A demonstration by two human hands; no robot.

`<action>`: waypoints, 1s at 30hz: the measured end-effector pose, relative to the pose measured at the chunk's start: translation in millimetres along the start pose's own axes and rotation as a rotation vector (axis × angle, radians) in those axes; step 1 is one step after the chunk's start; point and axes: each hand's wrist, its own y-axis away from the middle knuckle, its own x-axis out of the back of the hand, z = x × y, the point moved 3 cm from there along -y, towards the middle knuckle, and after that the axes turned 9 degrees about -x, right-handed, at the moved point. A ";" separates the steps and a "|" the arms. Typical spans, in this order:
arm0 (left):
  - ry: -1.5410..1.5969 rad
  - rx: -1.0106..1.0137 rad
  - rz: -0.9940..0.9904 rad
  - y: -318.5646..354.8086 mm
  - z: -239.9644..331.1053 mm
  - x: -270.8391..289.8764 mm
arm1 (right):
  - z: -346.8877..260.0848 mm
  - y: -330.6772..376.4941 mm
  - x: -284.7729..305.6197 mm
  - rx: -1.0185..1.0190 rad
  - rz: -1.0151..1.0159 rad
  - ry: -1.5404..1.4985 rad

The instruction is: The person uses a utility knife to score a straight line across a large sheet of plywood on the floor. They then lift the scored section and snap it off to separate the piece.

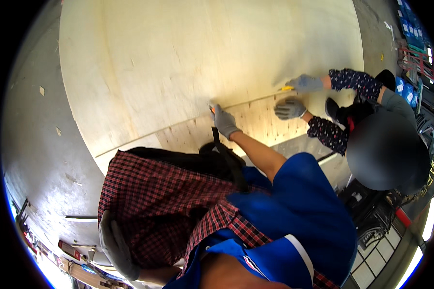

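The head camera is looking down on a big, pale wooden board (202,43) that is lying flat. The right hand (224,121), in a grey glove, is holding a small orange tool (212,110), and its fingers are wrapping around it. The tool is sitting near the board's long edge, close to a paler strip of wood (255,115) with dark specks that is running along that edge. Its tip is too small for telling if it is touching the wood.

The left hand (115,245), also in a grey glove, is resting beside a red and black checked apron (149,192), low on the left. Its fingers are lying close together, but I cannot tell if they are pinching the cloth.

On the right, a co-worker (354,83) in dotted dark sleeves is leaning over the wood. One grey glove (306,83) is holding a yellow tool (286,88) by the same edge. The other glove (289,110) is pressing flat on the strip, below the yellow tool.
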 end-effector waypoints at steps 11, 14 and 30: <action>-0.117 -0.003 0.020 -2.2 33.7 2.6 | 5.3 -7.1 -0.2 0.160 0.112 0.025; -0.178 -0.118 0.072 -9.4 36.6 7.6 | 18.0 -6.4 7.1 0.107 0.063 0.116; 0.091 -0.258 0.231 59.2 4.8 8.7 | -347.1 -5.4 -58.5 0.851 -0.439 0.391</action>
